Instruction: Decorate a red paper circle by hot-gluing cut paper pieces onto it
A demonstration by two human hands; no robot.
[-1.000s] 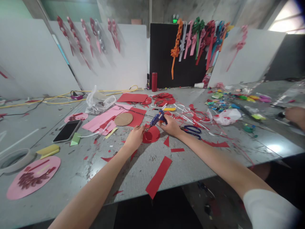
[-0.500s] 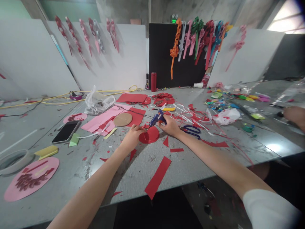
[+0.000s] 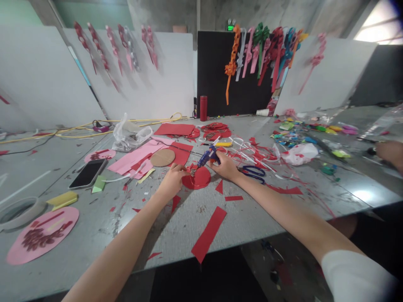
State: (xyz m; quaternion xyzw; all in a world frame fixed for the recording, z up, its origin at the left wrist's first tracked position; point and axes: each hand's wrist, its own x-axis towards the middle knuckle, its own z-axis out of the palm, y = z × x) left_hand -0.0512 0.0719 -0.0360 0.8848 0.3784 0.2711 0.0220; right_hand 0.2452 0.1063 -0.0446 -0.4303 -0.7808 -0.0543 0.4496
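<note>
Edge: flat red disc's (image 3: pixel 200 180), behind left hand (image 3: pixel 171 181), hold unclear
Tool: blue glue gun (image 3: pixel 206 157), right hand (image 3: pixel 226 166) clasping
Blades: blue-handled scissors' (image 3: pixel 253 173), obscured

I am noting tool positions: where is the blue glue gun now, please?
In the head view, the blue glue gun is near the centre, held in the right hand and slanting down toward the red disc beside the left hand.

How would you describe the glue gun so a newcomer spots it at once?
On the grey table, find the red disc nearest the person. Just beyond it, the right hand holds the blue glue gun. Unlike the blue-handled scissors lying nearby, it has a white stick jutting from its back.
</note>
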